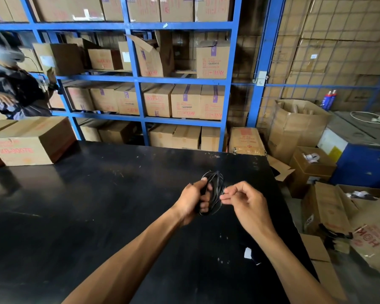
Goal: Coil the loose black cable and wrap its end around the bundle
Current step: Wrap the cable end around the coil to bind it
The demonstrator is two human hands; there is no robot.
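The black cable (216, 187) is gathered into a small bundle of several loops, held above the black table (97, 205). My left hand (195, 199) is closed around the left side of the bundle, thumb on top. My right hand (244, 201) pinches a strand of the cable at the bundle's right edge between thumb and fingertips. The free end of the cable is hard to tell apart from the loops.
A cardboard box (29, 141) sits on the table's far left corner. Blue shelving (138, 80) full of boxes stands behind the table. Another person (11, 84) is at the far left. Open boxes (316, 172) crowd the floor to the right. A white scrap (248, 252) lies on the table.
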